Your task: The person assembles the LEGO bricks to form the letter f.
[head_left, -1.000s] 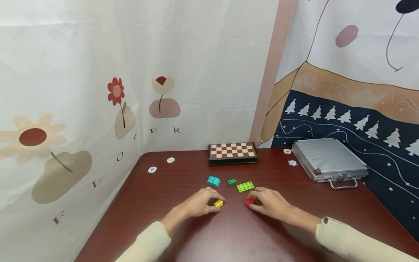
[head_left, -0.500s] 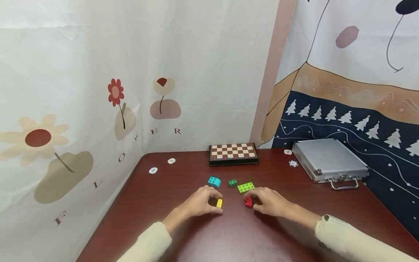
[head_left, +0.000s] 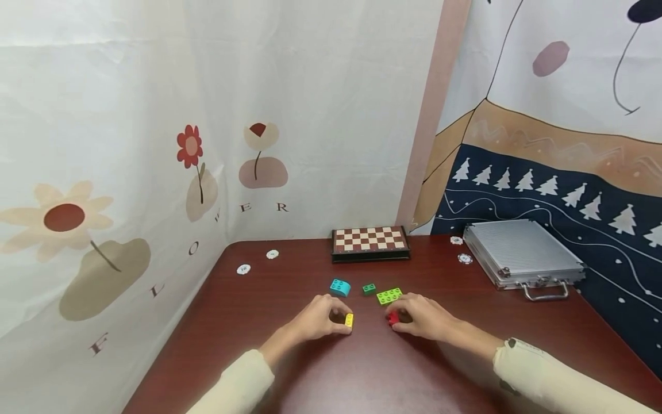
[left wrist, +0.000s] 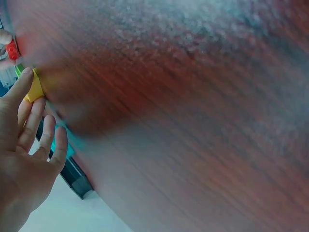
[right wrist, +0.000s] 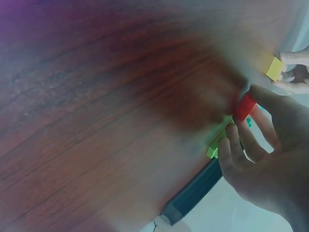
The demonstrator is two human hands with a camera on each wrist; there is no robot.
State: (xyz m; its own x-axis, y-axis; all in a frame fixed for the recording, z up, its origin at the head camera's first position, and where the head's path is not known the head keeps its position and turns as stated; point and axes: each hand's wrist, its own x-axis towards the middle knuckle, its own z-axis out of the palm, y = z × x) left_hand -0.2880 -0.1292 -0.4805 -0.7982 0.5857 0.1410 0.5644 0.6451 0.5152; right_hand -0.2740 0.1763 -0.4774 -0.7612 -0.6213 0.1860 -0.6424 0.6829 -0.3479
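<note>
My left hand (head_left: pixel 323 319) pinches a small yellow brick (head_left: pixel 349 320) just above the dark red table (head_left: pixel 320 374); the left wrist view shows that brick (left wrist: pixel 35 89) at my fingertips (left wrist: pixel 26 79). My right hand (head_left: pixel 416 316) pinches a small red brick (head_left: pixel 393 318), seen between thumb and fingers in the right wrist view (right wrist: pixel 245 107). The two bricks are a short gap apart. Just beyond the hands lie a light green plate brick (head_left: pixel 389 295), a small dark green brick (head_left: pixel 369 288) and a cyan brick (head_left: pixel 339 287).
A folded chessboard (head_left: pixel 370 242) lies at the table's back edge. A silver metal case (head_left: pixel 522 257) sits at the right. White poker chips (head_left: pixel 243 268) lie at the back left, and others (head_left: pixel 464 259) next to the case. Printed cloth hangs close behind and on both sides.
Both hands have shifted slightly. The yellow brick has turned on its side in my left fingers, and the red brick has come up a little in my right.
</note>
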